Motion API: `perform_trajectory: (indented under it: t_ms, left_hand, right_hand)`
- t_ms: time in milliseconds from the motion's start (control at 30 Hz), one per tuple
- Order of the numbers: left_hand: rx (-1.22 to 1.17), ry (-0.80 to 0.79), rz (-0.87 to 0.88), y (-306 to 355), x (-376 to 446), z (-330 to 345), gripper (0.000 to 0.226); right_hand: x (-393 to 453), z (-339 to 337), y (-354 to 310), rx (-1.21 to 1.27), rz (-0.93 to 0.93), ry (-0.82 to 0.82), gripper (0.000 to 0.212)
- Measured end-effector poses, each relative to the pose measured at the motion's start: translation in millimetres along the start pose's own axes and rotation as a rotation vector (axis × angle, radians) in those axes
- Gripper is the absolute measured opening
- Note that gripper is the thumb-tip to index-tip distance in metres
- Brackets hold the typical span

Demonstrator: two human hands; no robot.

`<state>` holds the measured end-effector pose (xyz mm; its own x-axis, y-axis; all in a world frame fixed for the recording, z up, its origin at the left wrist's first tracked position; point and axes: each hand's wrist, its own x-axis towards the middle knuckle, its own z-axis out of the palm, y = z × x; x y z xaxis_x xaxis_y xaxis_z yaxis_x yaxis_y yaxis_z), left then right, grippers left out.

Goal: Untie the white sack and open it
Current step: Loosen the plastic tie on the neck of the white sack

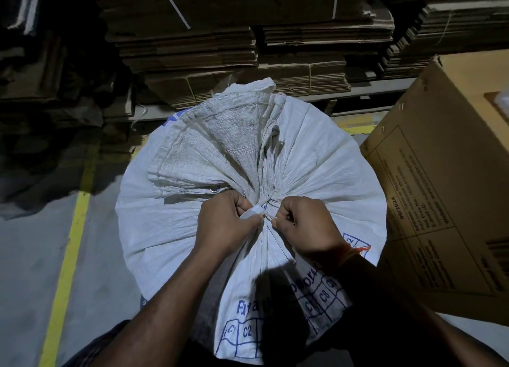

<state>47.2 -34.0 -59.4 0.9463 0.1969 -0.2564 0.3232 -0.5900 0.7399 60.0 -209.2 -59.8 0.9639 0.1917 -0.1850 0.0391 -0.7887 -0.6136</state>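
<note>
Currently: yellow floor line (pixel 68 245) runs up the left of the grey floor (pixel 24 256). White woven sack (pixel 316 174) stands upright on the floor, seen from above, neck still gathered and tied at centre; loose flap (pixel 220 138) of the mouth fans up-left, away from the person. Left hand (pixel 223 226) fingers curled, pinching the white tie strip (pixel 254 210) at the knot. Right hand (pixel 308 223) fist-curled, pinching the tie's other end just beside it. Flattened cardboard stacks (pixel 220 50) behind. Printed cardboard box (pixel 440 187) touches the sack's right side.
</note>
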Motion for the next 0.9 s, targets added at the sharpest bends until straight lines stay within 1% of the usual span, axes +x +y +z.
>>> perform_trajectory:
  t_ms: [500,633,700,900]
  left_hand:
    - [-0.007,0.000,0.011,0.5,-0.3,-1.3,0.019]
    - [-0.030,0.000,0.001,0.6,-0.6,-2.4,0.020]
    - [-0.036,-0.004,-0.005,0.1,-0.5,-3.1,0.021]
    - [-0.032,-0.007,0.012,0.4,-0.2,-4.1,0.021]
  right_hand:
    - [1.5,3.6,-4.1,-0.008,0.001,0.015,0.021]
    - [0.4,-5.2,-7.0,0.020,0.019,-0.047,0.017]
    - [-0.6,-14.0,-7.4,-0.006,0.031,-0.083,0.015]
    - [-1.2,-20.0,-4.8,-0.060,0.016,-0.075,0.014]
